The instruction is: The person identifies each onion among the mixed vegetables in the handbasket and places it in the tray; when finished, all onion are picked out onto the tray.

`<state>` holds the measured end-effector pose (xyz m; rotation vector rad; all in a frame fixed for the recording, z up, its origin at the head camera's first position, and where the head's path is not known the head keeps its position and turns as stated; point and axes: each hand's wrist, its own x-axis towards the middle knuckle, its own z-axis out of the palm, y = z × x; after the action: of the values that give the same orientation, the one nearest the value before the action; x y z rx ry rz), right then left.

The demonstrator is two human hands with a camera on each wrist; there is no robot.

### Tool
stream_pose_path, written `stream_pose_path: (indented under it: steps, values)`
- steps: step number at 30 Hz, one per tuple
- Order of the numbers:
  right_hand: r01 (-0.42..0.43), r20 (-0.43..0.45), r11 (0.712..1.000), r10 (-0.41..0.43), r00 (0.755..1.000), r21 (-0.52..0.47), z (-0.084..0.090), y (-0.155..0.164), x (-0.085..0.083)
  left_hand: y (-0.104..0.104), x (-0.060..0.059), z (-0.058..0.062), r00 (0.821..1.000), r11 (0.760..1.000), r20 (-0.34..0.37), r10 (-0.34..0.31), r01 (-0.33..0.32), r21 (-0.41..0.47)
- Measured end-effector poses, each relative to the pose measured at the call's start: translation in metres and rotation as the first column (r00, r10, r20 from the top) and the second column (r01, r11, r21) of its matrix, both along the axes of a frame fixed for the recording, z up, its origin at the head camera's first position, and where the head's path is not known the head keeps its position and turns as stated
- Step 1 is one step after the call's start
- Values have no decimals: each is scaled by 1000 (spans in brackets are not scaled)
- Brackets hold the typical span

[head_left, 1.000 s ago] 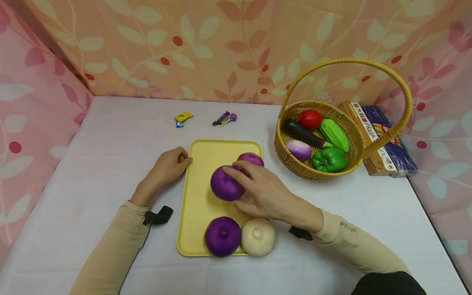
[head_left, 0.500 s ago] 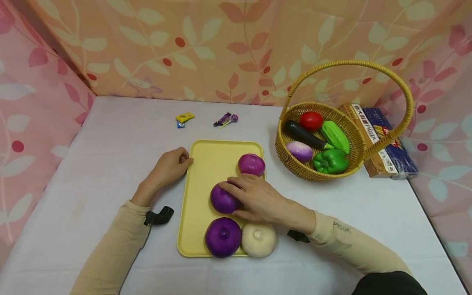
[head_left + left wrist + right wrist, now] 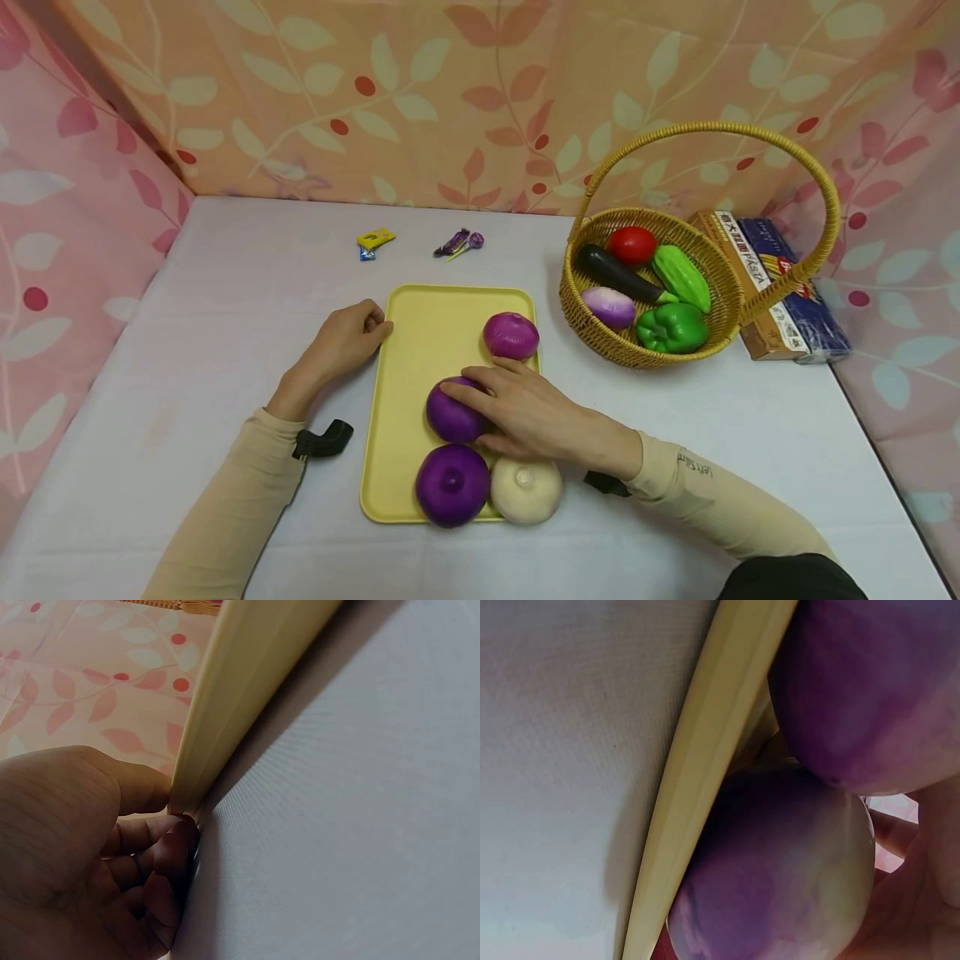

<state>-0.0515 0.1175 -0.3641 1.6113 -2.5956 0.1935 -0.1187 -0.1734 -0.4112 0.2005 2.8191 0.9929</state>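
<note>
We see the right hand (image 3: 528, 408) on the yellow tray (image 3: 405, 392), fingers curled over the middle purple onion (image 3: 450, 414) and holding it down on the tray floor. That onion sits just behind the front purple onion (image 3: 452, 484), and the right wrist view shows the two touching against the tray wall. White onion (image 3: 527, 490) is at the tray's front right corner, touching the front purple one and just under the right palm. A smaller pink-purple onion (image 3: 511, 334) sits near the tray's far right corner, just beyond the right fingertips; we can't tell if they touch it.

Left hand (image 3: 341, 342) is loosely curled against the tray's far left corner. Left wrist view has the thumb (image 3: 142, 787) on the rim and curled fingers at its edge, so it pinches the tray.

Tray lies mid-surface (image 3: 225, 275), long side running front to back.

Wicker basket (image 3: 600, 325) stands right of the tray, apart from it, holding a tomato (image 3: 632, 245), eggplant (image 3: 617, 272), green gourd (image 3: 681, 277), green pepper (image 3: 672, 327) and another pale purple onion (image 3: 609, 306). Two pasta boxes (image 3: 772, 279) lie just behind the basket toward the right edge. Two candy wrappers (image 3: 373, 241) and (image 3: 457, 242) lie toward the far edge.
</note>
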Motion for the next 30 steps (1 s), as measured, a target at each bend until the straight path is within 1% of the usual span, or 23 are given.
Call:
stream_pose_path:
  steps: [11,15,18,21,23,26,28,30]
  values:
    - [12,12,1000,-12,1000,13,1,0,0,0,0,0,1000,1000,3,-3,3,-1]
    - [14,32,1000,-15,999,10,3,1,0,0,0,0,1000,1000,1,-3,3,-2]
    - [26,56,999,-24,998,-29,8,5,-3,0,0,-1,1000,1000,-3,-2,2,-1]
    - [70,68,989,-62,996,-132,17,14,-9,0,0,-1,1000,1000,-6,-2,2,-1]
    - [119,66,968,-106,992,-221,24,23,-16,0,0,0,1000,1000,-7,-2,2,-1]
    - [220,67,912,-210,975,-345,35,39,-29,0,0,0,1000,1000,-6,-4,4,0]
    - [297,73,867,-293,953,-401,41,53,-39,0,0,0,1000,1000,-6,-4,4,3]
    - [377,89,809,-380,921,-450,45,68,-50,0,0,0,1000,1000,-5,-5,5,5]
